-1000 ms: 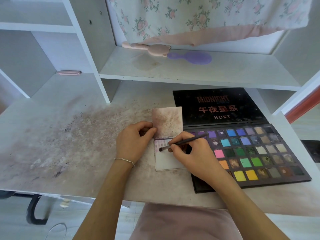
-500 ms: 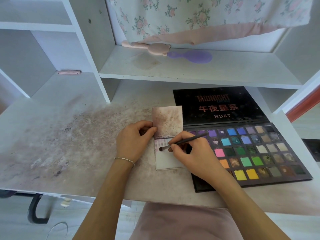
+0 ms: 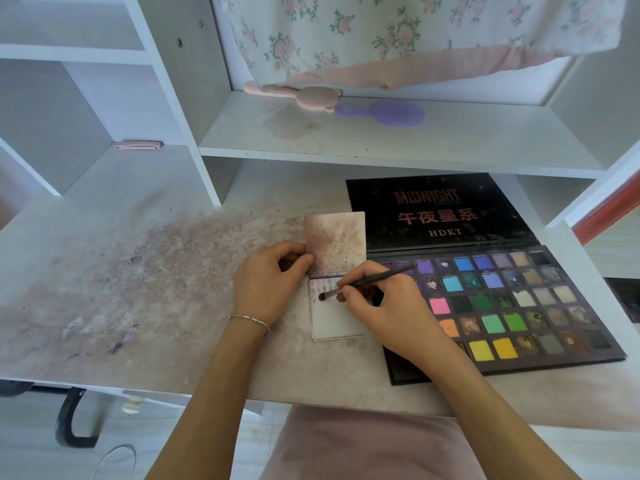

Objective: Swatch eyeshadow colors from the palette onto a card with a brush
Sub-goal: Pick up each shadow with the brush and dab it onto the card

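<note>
head view, right hand (image 3: 388,317) hiding palette (image 3: 519,306) corner, brush (image 3: 367,282) on card (image 3: 332,323)

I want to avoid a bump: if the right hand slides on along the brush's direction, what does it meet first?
Probably the left hand, which pinches the stained upper card; the right hand aims its thin dark brush leftward over the white card.

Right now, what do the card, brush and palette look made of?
Card: looks like matte white paper or thin card stock; flat, pigment-stained along its edges.
Brush, pinched in the right hand: slim dark handle, plastic or painted wood, cannot tell; soft dark bristle tip.
Palette: probably matte black printed cardboard, thin hinged lid lying flat; pans hold powdery pressed pigment, several crumbled.
</note>
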A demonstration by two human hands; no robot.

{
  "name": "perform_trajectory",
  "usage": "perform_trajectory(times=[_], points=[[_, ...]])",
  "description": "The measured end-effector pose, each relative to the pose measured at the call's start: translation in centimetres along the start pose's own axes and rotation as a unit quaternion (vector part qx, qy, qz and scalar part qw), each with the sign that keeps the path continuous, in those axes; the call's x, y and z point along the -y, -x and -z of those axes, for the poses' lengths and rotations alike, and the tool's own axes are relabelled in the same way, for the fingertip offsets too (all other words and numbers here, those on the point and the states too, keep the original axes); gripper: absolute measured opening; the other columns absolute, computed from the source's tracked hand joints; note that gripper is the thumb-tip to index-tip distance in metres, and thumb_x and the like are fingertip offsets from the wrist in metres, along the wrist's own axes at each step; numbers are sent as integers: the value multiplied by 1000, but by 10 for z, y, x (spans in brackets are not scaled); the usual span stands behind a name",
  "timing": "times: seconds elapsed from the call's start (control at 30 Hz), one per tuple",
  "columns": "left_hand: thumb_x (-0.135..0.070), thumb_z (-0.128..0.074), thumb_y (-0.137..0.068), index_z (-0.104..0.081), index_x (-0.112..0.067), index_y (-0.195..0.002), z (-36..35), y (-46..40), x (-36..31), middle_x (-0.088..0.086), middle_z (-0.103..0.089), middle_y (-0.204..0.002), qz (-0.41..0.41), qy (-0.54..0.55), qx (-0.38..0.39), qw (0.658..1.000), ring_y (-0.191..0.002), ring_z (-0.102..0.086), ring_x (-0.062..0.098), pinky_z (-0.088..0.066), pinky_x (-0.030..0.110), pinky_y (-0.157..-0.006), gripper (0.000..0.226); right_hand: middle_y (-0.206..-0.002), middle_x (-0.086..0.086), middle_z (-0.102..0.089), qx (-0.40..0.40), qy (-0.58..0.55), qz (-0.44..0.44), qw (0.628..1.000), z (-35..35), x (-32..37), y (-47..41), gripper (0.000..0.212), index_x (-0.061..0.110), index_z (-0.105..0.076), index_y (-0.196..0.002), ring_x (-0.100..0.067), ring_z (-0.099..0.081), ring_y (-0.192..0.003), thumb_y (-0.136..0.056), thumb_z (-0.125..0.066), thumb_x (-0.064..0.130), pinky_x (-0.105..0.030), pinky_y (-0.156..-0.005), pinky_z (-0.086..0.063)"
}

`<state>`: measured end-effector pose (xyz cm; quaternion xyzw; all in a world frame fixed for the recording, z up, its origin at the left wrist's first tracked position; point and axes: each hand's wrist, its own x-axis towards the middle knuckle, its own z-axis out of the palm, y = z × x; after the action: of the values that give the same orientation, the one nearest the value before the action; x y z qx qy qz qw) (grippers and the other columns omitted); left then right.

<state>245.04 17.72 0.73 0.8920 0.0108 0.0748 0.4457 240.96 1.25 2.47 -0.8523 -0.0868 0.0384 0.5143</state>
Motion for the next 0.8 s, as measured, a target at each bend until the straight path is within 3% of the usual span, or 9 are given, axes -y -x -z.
perform_trajectory(times=[0.47,0.6,0.8], points=[[-27,-65,-81,-69,-30,-84,1,0,-1,-21,-61,-71,2,2,0,1000,-70,-57,0,-48,25,-70,7,-82,0,-67,4,-4,9,1000,0,-1,0,19,33,-56,-79,-8,-59,-76,-85,-57,15,-18,-65,-49],[-25,-65,-81,-69,-30,-83,1,1,-1,-19,-62,-71,2,5,-1,1000,-70,-58,2,-47,25,-70,7,-78,10,-67,-28,-51,24,998,1,-1,0,25,35,-57,-80,0,-62,-81,-86,-56,11,-11,-70,-49],[-26,-65,-80,-69,-29,-82,0,0,0,-17,-62,-71,3,3,-2,1000,-72,-58,6,-48,28,-71,5,-79,9,-68,-102,-123,45,986,12,-3,5,25,26,-64,-88,-4,-65,-81,-87,-53,3,-17,-72,-52]])
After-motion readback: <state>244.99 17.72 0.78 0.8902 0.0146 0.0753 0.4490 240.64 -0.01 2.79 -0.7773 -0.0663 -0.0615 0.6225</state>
